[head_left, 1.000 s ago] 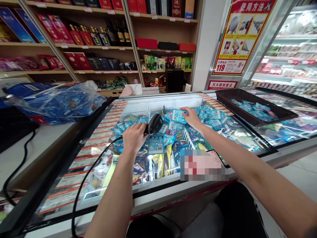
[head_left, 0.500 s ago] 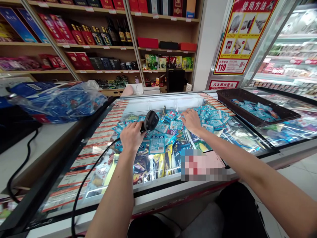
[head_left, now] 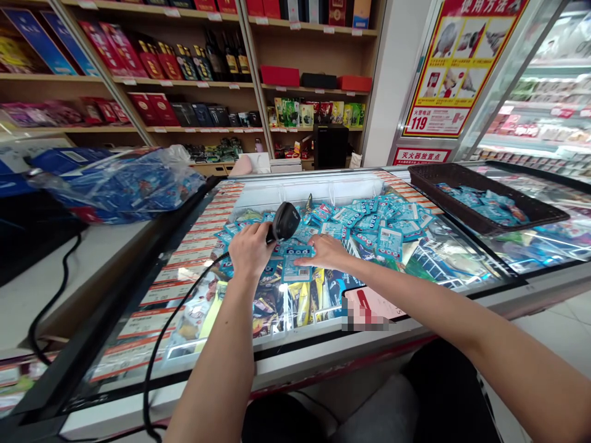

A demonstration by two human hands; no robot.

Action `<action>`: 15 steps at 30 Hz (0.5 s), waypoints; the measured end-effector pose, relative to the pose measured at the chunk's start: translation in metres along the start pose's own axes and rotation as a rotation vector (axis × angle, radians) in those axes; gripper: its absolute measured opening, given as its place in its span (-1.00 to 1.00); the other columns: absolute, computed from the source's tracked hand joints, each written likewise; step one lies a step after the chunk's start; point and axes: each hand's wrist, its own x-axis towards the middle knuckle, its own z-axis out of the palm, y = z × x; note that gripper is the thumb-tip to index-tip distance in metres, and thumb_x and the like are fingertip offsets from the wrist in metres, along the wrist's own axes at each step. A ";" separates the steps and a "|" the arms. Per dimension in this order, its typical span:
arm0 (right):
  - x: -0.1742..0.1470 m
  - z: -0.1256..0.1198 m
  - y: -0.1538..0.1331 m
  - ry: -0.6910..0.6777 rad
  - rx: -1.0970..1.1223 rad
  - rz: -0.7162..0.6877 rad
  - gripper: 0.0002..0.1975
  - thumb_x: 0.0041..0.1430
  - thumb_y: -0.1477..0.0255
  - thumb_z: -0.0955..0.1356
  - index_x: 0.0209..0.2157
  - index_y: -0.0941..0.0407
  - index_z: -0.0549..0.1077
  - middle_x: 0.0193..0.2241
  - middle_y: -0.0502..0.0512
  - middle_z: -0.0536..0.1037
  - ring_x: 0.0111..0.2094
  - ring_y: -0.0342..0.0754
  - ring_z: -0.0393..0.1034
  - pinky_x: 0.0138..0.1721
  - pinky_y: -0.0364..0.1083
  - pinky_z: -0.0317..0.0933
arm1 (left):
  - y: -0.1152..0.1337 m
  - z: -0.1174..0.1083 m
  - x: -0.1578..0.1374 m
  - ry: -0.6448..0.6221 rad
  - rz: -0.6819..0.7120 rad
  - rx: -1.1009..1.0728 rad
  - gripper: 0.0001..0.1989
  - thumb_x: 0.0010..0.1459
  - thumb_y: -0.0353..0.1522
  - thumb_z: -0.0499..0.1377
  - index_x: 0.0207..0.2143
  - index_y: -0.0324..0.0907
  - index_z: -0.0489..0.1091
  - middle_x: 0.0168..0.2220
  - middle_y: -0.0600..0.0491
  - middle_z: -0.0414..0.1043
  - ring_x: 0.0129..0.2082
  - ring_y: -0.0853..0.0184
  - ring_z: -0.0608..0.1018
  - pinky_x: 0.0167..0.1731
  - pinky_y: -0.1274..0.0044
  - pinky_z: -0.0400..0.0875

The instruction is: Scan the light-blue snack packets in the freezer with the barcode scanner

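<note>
My left hand (head_left: pixel 250 249) is closed around the handle of a black barcode scanner (head_left: pixel 286 221), its head pointing right above the freezer's glass top. A small flat blue packet (head_left: pixel 298 271) with a printed barcode lies just right of it and below. On that packet's right edge, my right hand (head_left: pixel 327 252) rests with thumb and fingers closed over the edge; the fingertips' underside is hidden. Many similar blue packets (head_left: pixel 390 241) are spread in a loose pile behind and right of my hands. The scanner's black cord (head_left: pixel 170 320) runs down to the left.
A phone (head_left: pixel 373 306) lies at the glass's front edge under my right forearm. To the right stands a dark brown tray (head_left: pixel 530 215) with blue packets. A plastic bag of blue packages (head_left: pixel 120 184) sits on the left counter. Stocked shelves (head_left: pixel 194 86) line the back.
My right hand has moved left and nearer from the packet pile to the barcoded packet. My left hand still holds the scanner at nearly the same place. The view has shifted slightly.
</note>
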 end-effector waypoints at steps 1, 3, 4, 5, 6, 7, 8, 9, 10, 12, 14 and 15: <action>0.002 0.000 0.001 -0.029 0.037 0.016 -0.38 -0.24 -0.13 0.44 -0.26 0.05 0.48 -0.30 0.16 0.54 -0.20 0.12 0.41 -0.21 0.02 0.26 | 0.000 0.000 0.000 0.001 0.002 -0.002 -0.68 0.07 -0.33 0.14 -0.08 -0.12 0.38 -0.23 -0.05 0.50 -0.16 0.12 0.50 -0.27 0.40 0.30; 0.007 -0.004 0.003 -0.085 0.099 0.048 -0.50 -0.19 0.01 0.48 -0.28 0.07 0.49 -0.33 0.11 0.54 -0.26 0.07 0.43 -0.25 -0.02 0.26 | 0.001 0.000 0.000 0.003 0.011 -0.006 -0.68 0.07 -0.34 0.14 -0.08 -0.12 0.38 -0.22 -0.05 0.50 -0.15 0.12 0.49 -0.25 0.40 0.30; 0.008 -0.006 0.004 -0.098 0.133 0.072 -0.55 -0.18 0.08 0.50 -0.32 0.09 0.49 -0.36 0.09 0.53 -0.29 0.05 0.44 -0.29 -0.04 0.26 | 0.001 0.000 0.000 0.004 0.017 -0.008 -0.69 0.08 -0.33 0.14 -0.08 -0.12 0.39 -0.23 -0.05 0.50 -0.15 0.12 0.49 -0.25 0.40 0.29; 0.009 -0.010 0.006 -0.099 0.180 0.099 -0.61 -0.18 0.15 0.51 -0.34 0.11 0.49 -0.38 0.07 0.52 -0.33 0.02 0.44 -0.32 -0.06 0.26 | 0.001 0.001 0.001 0.005 0.024 -0.010 -0.69 0.09 -0.32 0.13 -0.08 -0.13 0.39 -0.23 -0.05 0.50 -0.15 0.12 0.49 -0.24 0.40 0.29; 0.009 -0.014 0.008 -0.093 0.245 0.133 -0.65 -0.16 0.21 0.51 -0.36 0.12 0.48 -0.42 0.05 0.51 -0.36 -0.01 0.43 -0.35 -0.08 0.26 | 0.001 0.001 0.001 0.006 0.030 -0.011 -0.70 0.10 -0.31 0.13 -0.09 -0.13 0.39 -0.24 -0.05 0.50 -0.16 0.12 0.49 -0.24 0.40 0.29; 0.009 -0.019 0.010 -0.079 0.340 0.178 -0.68 -0.14 0.26 0.51 -0.36 0.12 0.47 -0.47 0.01 0.49 -0.40 -0.04 0.42 -0.39 -0.10 0.25 | 0.001 0.001 0.001 0.007 0.036 -0.011 -0.70 0.11 -0.30 0.12 -0.09 -0.13 0.39 -0.24 -0.05 0.50 -0.16 0.12 0.49 -0.25 0.40 0.29; 0.008 -0.024 0.012 -0.077 0.458 0.222 -0.70 -0.12 0.29 0.50 -0.34 0.12 0.45 -0.50 -0.02 0.46 -0.43 -0.07 0.42 -0.41 -0.12 0.25 | 0.002 0.001 0.001 0.008 0.042 -0.011 -0.70 0.11 -0.29 0.12 -0.09 -0.13 0.39 -0.25 -0.05 0.50 -0.16 0.12 0.49 -0.25 0.40 0.29; 0.007 -0.030 0.016 -0.081 0.578 0.268 -0.71 -0.10 0.31 0.49 -0.32 0.11 0.44 -0.53 -0.05 0.44 -0.46 -0.09 0.41 -0.44 -0.13 0.26 | 0.002 0.001 0.001 0.010 0.046 -0.011 -0.70 0.11 -0.29 0.13 -0.09 -0.12 0.39 -0.25 -0.05 0.50 -0.15 0.12 0.49 -0.24 0.40 0.29; 0.005 -0.035 0.020 -0.096 0.686 0.298 -0.70 -0.07 0.32 0.48 -0.28 0.11 0.43 -0.54 -0.06 0.44 -0.47 -0.10 0.41 -0.45 -0.13 0.27 | 0.002 0.001 0.001 0.010 0.050 -0.012 -0.70 0.11 -0.30 0.13 -0.08 -0.12 0.39 -0.24 -0.05 0.50 -0.15 0.13 0.49 -0.24 0.40 0.29; 0.004 -0.044 0.030 -0.089 0.822 0.334 -0.63 -0.03 0.31 0.47 -0.16 0.09 0.41 -0.51 -0.05 0.47 -0.48 -0.10 0.42 -0.42 -0.10 0.31 | 0.003 0.000 0.001 0.008 0.059 -0.013 -0.70 0.11 -0.31 0.13 -0.08 -0.12 0.39 -0.24 -0.05 0.50 -0.14 0.13 0.49 -0.24 0.41 0.29; 0.004 -0.050 0.043 -0.078 0.905 0.315 -0.57 0.01 0.30 0.45 -0.07 0.07 0.38 -0.47 -0.03 0.50 -0.47 -0.11 0.42 -0.36 -0.07 0.35 | 0.005 0.000 0.001 0.001 0.073 -0.016 -0.71 0.11 -0.31 0.13 -0.09 -0.12 0.39 -0.24 -0.05 0.50 -0.14 0.13 0.49 -0.24 0.41 0.29; 0.004 -0.052 0.049 -0.065 0.944 0.292 -0.56 0.02 0.32 0.45 -0.04 0.06 0.37 -0.47 -0.04 0.50 -0.47 -0.13 0.42 -0.34 -0.07 0.36 | 0.006 0.000 0.001 -0.003 0.083 -0.018 -0.71 0.12 -0.31 0.12 -0.09 -0.12 0.39 -0.24 -0.05 0.50 -0.14 0.13 0.50 -0.25 0.41 0.29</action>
